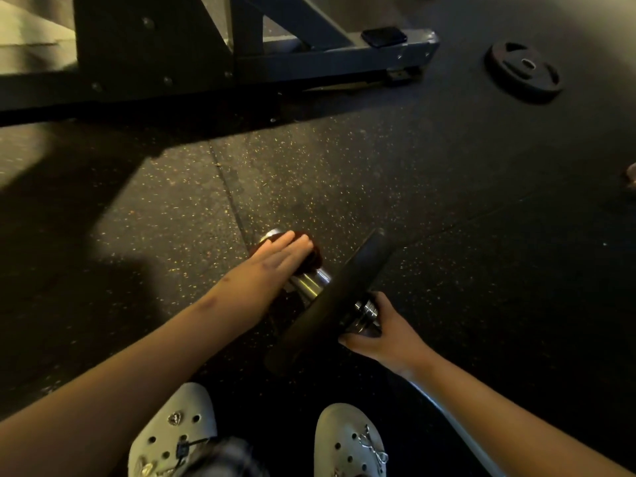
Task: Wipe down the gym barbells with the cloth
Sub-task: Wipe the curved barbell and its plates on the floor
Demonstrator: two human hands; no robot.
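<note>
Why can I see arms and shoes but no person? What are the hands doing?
The camera sits on the person's head and looks down, so you see only their own arms and shoes. On the floor rests a barbell with a black plate on it. The left hand lies on a dark red cloth over the bar's end. The right hand grips the bar on the plate's other side. Another plate lies farther off, near a metal frame.

Dim, soft-focus scene; light patches upper left, dark wide-angle corners.
</note>
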